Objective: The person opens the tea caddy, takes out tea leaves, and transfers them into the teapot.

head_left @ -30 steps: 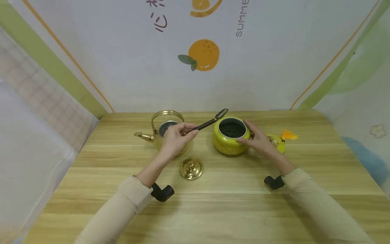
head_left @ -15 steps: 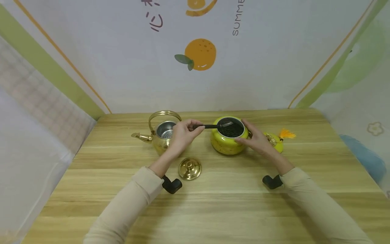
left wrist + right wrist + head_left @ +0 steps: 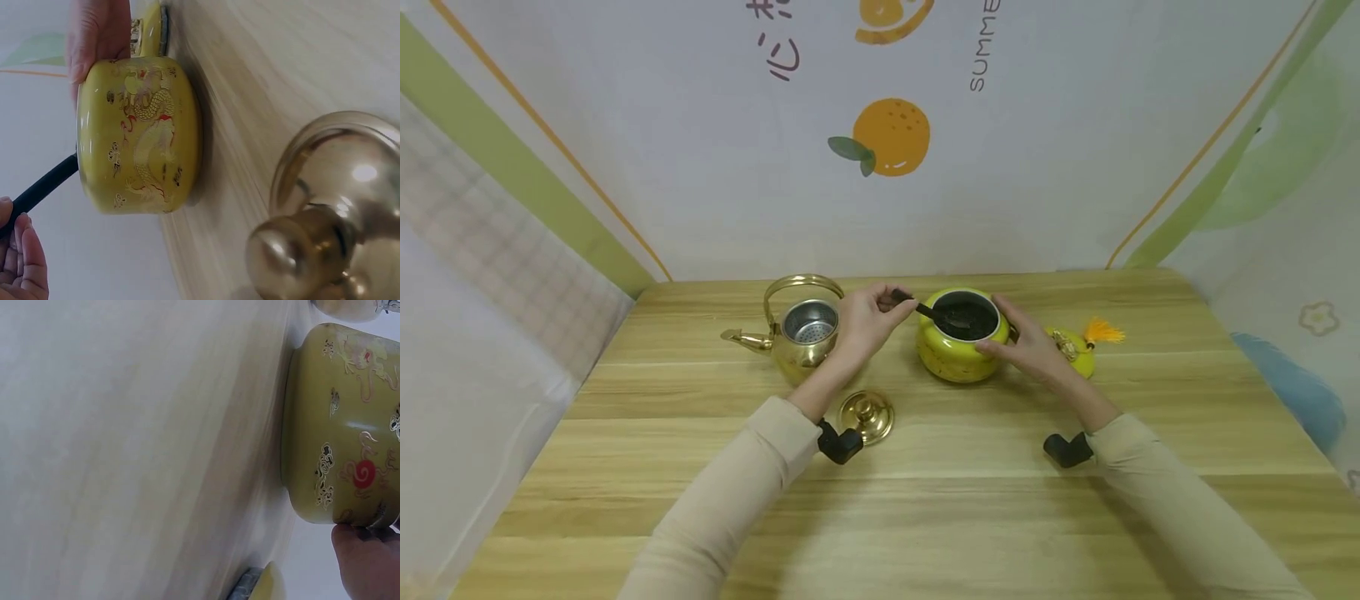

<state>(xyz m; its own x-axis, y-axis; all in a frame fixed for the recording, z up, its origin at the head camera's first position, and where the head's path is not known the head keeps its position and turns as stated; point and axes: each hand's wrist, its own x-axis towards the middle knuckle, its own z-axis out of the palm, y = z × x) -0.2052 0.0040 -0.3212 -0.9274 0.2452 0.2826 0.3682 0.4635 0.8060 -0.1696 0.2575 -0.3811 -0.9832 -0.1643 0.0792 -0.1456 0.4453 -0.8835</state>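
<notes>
In the head view my left hand [image 3: 867,323] pinches the dark handle of a tea scoop [image 3: 929,312]. The scoop slants down to the right, its tip inside the mouth of a yellow tea jar [image 3: 957,363] with dark contents. Thumb and fingers of my right hand [image 3: 1033,348] grip the jar's right side near the rim. The left wrist view shows a dragon pattern on the jar [image 3: 140,137] and the scoop's handle [image 3: 44,187] between thumb and fingertips. Beside my left hand stands a lidless golden teapot [image 3: 790,357] with a perforated strainer inside.
The teapot's golden lid [image 3: 867,415] lies on the wooden table [image 3: 970,517], close to my left wrist. To the right of the jar rests its yellow lid [image 3: 1081,360] with an orange tassel [image 3: 1103,331]. A white printed cloth [image 3: 1037,183] hangs behind the table.
My left hand has moved right, and the scoop has swung from pointing up beside the jar to dipping down into it. My right hand keeps its grip on the jar.
</notes>
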